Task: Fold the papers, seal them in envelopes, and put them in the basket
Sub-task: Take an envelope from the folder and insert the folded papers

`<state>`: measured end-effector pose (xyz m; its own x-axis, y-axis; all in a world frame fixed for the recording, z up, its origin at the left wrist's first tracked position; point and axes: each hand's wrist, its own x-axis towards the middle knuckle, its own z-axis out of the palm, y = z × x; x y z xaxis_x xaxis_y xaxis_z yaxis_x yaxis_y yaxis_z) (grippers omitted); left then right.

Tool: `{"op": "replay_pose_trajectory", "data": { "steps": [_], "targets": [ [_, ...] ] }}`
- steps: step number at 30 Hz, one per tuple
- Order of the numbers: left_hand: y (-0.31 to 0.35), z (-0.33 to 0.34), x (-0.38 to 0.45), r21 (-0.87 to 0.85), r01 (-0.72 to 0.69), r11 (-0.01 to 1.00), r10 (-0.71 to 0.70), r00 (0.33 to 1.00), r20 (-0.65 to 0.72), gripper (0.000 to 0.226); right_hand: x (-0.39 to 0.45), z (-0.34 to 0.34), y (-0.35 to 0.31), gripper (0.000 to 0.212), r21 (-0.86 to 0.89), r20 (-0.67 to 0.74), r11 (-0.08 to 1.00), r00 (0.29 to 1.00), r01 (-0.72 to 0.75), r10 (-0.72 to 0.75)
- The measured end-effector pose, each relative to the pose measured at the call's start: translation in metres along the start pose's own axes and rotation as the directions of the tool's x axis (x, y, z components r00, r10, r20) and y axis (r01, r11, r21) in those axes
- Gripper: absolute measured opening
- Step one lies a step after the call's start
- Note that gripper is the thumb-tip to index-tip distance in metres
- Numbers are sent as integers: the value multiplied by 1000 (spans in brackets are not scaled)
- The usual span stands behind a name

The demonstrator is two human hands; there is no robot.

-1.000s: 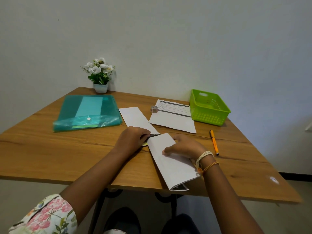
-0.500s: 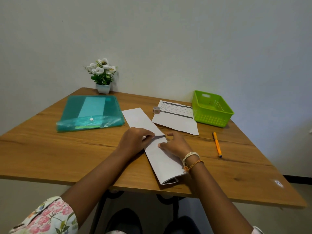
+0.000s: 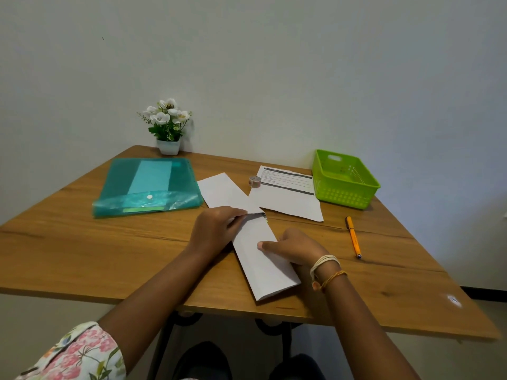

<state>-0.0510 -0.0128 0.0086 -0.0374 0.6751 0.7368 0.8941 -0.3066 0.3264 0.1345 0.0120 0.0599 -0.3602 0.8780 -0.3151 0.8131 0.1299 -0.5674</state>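
A folded white paper lies lengthwise near the table's front edge, its far end meeting a white envelope. My left hand pinches the envelope's near end where the paper's far tip touches it. My right hand presses flat on the paper's middle, thumb on top. A printed sheet lies flat behind them. The green basket stands at the back right with nothing visible inside.
A small tape roll sits between the envelope and the printed sheet. An orange pen lies right of my right hand. A teal plastic folder covers the back left, with a potted white flower behind it at the wall.
My right hand slid back from the paper's far end to its middle. The folded paper sits further up the table than a second ago, its tip at the envelope.
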Motion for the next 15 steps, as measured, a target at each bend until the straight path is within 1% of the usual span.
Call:
{"op": "replay_pose_trajectory", "data": {
  "steps": [3,4,7,9,11,13,14,15],
  "targets": [
    [-1,3,1,9,23,1000,-23,1000,10,21,-8,-8,-4,34,75,65,997,998,-21,16],
    [-2,3,1,4,32,999,-32,999,20,21,-8,-9,-3,31,116,60,993,998,-19,12],
    [-1,4,1,-41,35,999,-33,998,59,22,-5,-8,-6,23,270,-67,962,998,34,-17],
    [0,4,0,-84,38,996,-30,995,90,22,-2,-3,-10,27,375,-177,925,984,68,-1],
    [-1,4,-1,-106,43,993,-30,992,121,24,6,8,-12,36,395,-285,913,958,98,20],
    [-1,5,-2,-114,54,992,-38,989,145,24,14,18,-11,37,391,-360,911,933,133,18],
    [-2,5,-2,-112,65,992,-48,988,149,24,17,21,-10,36,395,-369,906,929,151,6],
    [-2,5,-2,-103,77,992,-61,987,150,25,16,22,-9,35,406,-350,899,937,161,-10]
  ]
}}
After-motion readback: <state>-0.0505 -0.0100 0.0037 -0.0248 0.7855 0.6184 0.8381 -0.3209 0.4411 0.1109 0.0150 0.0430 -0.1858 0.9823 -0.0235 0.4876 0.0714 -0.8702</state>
